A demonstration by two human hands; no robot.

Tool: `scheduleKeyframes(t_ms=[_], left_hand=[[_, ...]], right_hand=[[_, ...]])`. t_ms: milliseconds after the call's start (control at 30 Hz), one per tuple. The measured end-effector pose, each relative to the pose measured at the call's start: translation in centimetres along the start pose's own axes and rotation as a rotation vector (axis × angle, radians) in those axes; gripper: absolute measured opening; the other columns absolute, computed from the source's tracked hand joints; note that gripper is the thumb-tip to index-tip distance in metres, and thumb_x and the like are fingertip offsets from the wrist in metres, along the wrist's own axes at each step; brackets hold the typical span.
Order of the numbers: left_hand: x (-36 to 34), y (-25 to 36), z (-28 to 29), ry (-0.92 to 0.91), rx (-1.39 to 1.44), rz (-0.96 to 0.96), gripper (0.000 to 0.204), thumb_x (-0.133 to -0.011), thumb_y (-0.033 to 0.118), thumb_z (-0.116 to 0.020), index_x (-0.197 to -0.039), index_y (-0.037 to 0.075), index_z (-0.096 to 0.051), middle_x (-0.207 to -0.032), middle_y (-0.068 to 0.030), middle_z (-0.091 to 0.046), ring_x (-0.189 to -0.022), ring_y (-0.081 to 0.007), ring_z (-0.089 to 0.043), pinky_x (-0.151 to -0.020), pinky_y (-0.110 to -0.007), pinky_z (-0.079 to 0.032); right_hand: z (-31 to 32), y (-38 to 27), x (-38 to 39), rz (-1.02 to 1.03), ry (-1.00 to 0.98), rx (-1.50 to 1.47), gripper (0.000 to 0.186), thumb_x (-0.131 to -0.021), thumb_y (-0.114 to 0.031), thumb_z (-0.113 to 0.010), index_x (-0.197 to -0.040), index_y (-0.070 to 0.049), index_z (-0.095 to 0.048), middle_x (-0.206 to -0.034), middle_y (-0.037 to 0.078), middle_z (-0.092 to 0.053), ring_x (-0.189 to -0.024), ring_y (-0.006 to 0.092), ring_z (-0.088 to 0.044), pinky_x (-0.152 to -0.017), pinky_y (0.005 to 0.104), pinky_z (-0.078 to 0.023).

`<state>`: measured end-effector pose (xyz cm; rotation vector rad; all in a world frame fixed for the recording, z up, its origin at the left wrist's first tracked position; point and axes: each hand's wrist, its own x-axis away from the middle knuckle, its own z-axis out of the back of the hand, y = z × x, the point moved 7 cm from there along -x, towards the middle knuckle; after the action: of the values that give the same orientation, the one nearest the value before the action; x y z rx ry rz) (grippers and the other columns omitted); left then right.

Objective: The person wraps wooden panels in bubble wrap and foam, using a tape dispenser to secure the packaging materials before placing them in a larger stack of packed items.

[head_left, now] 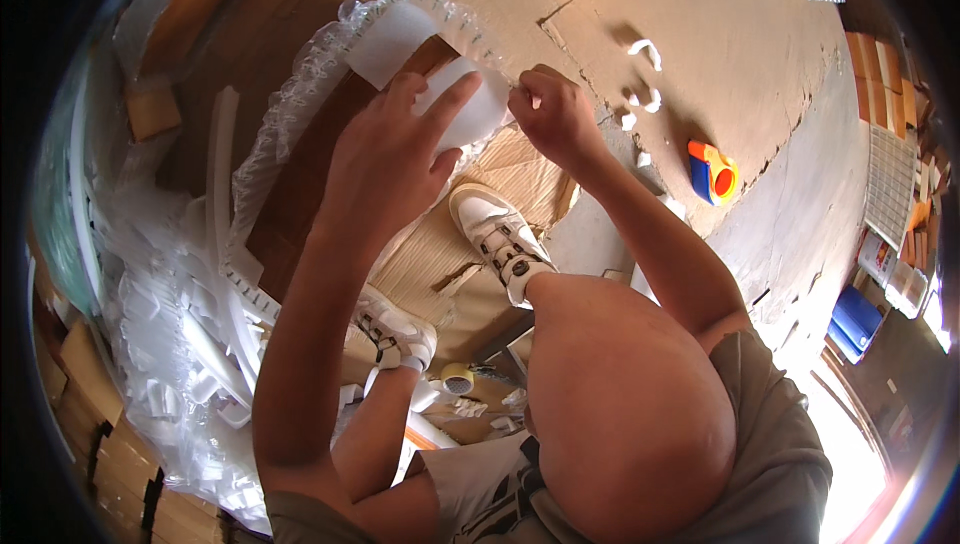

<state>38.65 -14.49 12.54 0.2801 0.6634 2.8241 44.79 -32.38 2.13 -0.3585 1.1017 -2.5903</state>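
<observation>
My left hand [385, 159] lies over a white foam sheet [470, 114], its fingers spread and the thumb apart. At the sheet's right edge, my right hand [553, 116] is closed in a pinch; what its fingertips hold, if anything, is too small to make out. Beneath the sheet is a long brown wooden panel [300, 199], lying on clear bubble wrap [290, 104]. A second white foam piece [393, 41] covers the panel's far end. Part of the panel is hidden by my left hand and forearm.
Cardboard [420, 254] lies under my shoes. An orange, yellow and blue tape dispenser [712, 174] rests on the floor to the right, near white foam scraps [648, 54]. A tape roll [457, 378] sits between my legs. Plastic wrapping [170, 274] piles up at left; stacked boxes [885, 84] stand far right.
</observation>
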Motion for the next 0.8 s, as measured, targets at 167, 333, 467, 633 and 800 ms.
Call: scheduleKeyframes(t_ms=[167,333,467,633,800], left_hand=[[-3.1,1.7,1.1,-0.077,-0.240,-0.124,0.063,-0.085,0.014,-0.077,-0.144,0.021,-0.056,-0.125,-0.0157,-0.059,-0.110,-0.0372,-0.064,-0.096,-0.049,-0.052],[-5.6,4.0,-0.4,-0.220,-0.214,-0.126,0.058,-0.085,0.012,-0.075,-0.140,0.018,-0.060,-0.121,-0.0164,-0.060,-0.111,-0.0372,-0.063,-0.099,-0.047,-0.049],[-6.4,4.1,-1.4,-0.238,-0.098,-0.092,0.058,-0.085,0.011,-0.074,-0.140,0.016,-0.059,-0.124,-0.0158,-0.060,-0.114,-0.0375,-0.062,-0.100,-0.048,-0.049],[-4.7,0.8,0.3,-0.127,-0.013,-0.027,0.060,-0.083,0.004,-0.074,-0.140,0.017,-0.059,-0.136,-0.0142,-0.056,-0.123,-0.0369,-0.057,-0.102,-0.047,-0.051],[-2.3,0.4,1.5,-0.047,0.038,-0.016,0.056,-0.081,-0.007,-0.072,-0.132,0.015,-0.064,-0.146,-0.0100,-0.046,-0.130,-0.0317,-0.054,-0.106,-0.043,-0.053]], right_hand=[[1.0,0.5,0.2,-0.040,0.046,-0.211,0.018,-0.088,-0.015,-0.063,-0.083,0.001,-0.066,-0.084,0.019,-0.064,-0.079,0.0378,-0.066,-0.073,0.0456,-0.052],[0.8,0.8,0.1,0.043,0.069,-0.218,0.016,-0.088,-0.014,-0.064,-0.084,0.001,-0.068,-0.086,0.018,-0.066,-0.083,0.0368,-0.067,-0.075,0.0437,-0.053],[1.1,1.1,-0.1,0.075,0.109,-0.255,0.016,-0.088,-0.015,-0.066,-0.084,0.001,-0.068,-0.087,0.019,-0.066,-0.083,0.0365,-0.067,-0.075,0.0431,-0.054],[0.8,1.8,0.0,-0.009,-0.034,-0.212,0.017,-0.090,-0.014,-0.068,-0.090,0.003,-0.070,-0.091,0.016,-0.067,-0.084,0.0294,-0.068,-0.076,0.0390,-0.055],[0.8,1.4,-0.2,0.040,-0.057,-0.217,0.019,-0.091,-0.015,-0.067,-0.090,0.003,-0.069,-0.090,0.015,-0.067,-0.083,0.0287,-0.068,-0.076,0.0380,-0.055]])
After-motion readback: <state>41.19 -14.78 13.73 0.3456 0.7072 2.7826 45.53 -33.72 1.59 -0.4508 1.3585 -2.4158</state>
